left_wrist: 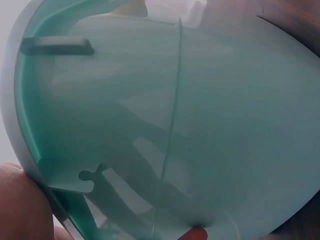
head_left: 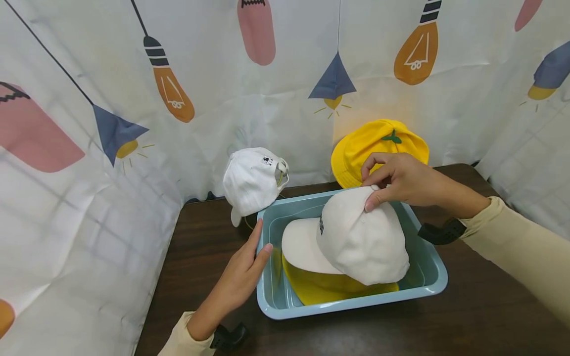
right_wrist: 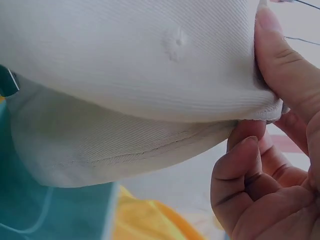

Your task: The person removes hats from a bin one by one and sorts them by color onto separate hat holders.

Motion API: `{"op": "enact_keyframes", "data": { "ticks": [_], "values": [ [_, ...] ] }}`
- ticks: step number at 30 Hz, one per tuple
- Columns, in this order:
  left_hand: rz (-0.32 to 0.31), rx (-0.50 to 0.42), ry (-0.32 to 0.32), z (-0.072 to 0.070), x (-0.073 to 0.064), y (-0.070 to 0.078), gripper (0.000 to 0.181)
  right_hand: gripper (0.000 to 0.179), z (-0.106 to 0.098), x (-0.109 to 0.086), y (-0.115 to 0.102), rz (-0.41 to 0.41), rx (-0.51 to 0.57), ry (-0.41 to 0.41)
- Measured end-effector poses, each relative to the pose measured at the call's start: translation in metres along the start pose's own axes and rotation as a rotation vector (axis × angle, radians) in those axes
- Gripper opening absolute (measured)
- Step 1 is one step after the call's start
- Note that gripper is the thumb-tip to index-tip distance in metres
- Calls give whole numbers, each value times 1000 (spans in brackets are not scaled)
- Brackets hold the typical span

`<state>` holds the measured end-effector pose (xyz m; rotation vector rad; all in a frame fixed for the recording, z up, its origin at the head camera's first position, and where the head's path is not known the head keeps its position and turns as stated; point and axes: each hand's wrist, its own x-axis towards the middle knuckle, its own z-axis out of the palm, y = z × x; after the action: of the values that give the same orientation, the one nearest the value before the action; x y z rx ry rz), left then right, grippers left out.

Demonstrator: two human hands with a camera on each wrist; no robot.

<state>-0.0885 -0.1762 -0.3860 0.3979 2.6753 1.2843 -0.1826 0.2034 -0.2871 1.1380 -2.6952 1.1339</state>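
My right hand [head_left: 398, 180] pinches the crown of a white baseball cap [head_left: 343, 237] between thumb and fingers. In the right wrist view the cap's fabric [right_wrist: 125, 60] is folded at the pinch. The cap is over a light blue plastic basin [head_left: 347, 307], its brim toward the left. Beneath it a yellow piece of headwear [head_left: 320, 291] lies in the basin, partly hidden. My left hand [head_left: 238, 274] holds the basin's left wall, thumb at the rim and fingers along the outside. The left wrist view shows the basin's glossy wall [left_wrist: 225, 125] up close.
Behind the basin's left corner a second white cap [head_left: 249, 180] sits raised at the table's back edge. A yellow bucket hat [head_left: 356, 148] with a green sprout stands behind the basin. A patterned curtain [head_left: 285, 118] borders the dark wooden table [head_left: 205, 247].
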Motion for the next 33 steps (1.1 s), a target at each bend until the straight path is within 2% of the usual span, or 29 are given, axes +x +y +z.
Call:
{"op": "enact_keyframes", "data": {
  "ticks": [7, 14, 21, 27, 33],
  "values": [
    [-3, -8, -6, 0, 1, 1, 70, 26, -24, 1, -12, -74, -32, 79],
    [2, -1, 3, -1, 1, 0, 69, 27, -40, 12, -28, -12, -31, 106],
    [21, 12, 11, 0, 1, -1, 70, 19, -53, 27, -43, 12, -60, 155],
    [36, 13, 15, -1, 1, -2, 69, 14, -56, 49, -48, 37, -62, 213],
    [49, 16, 16, -1, 1, -2, 69, 19, -44, 76, -50, 76, 32, 249]
  ]
}}
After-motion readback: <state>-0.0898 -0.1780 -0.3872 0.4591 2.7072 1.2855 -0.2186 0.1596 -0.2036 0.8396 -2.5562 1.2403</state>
